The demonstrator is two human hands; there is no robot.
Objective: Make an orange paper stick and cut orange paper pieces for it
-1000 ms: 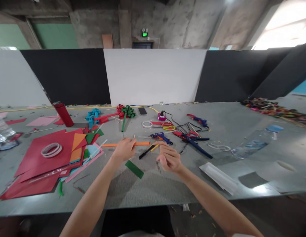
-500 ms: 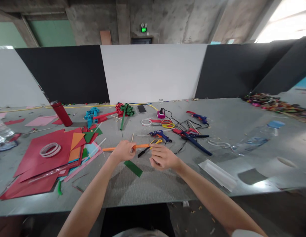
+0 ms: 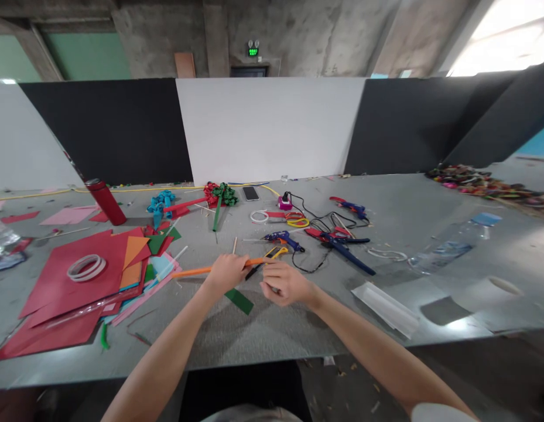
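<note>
A long, thin orange tube (image 3: 193, 272), seemingly rolled paper, lies level across both hands above the table. My left hand (image 3: 226, 276) is closed around its middle. At the tube's right end, the fingers of my right hand (image 3: 286, 284) are curled and pinch it. A green paper strip (image 3: 240, 301) rests on the table just below my left hand. Behind the hands are a yellow-and-black utility knife (image 3: 277, 252), partly covered by the tube, and a blue glue gun (image 3: 284, 239).
Red paper sheets (image 3: 74, 293) carry a tape roll (image 3: 86, 267) at left, near a red flask (image 3: 106, 202). Paper flowers (image 3: 225, 196), a phone (image 3: 250, 193), scissors (image 3: 297, 220) and blue-handled pliers (image 3: 348, 255) lie behind. A plastic bottle (image 3: 456, 243) lies right.
My hands have drawn slightly closer together along the orange tube. Its left end has dipped a little. The whole view has shifted slightly.
</note>
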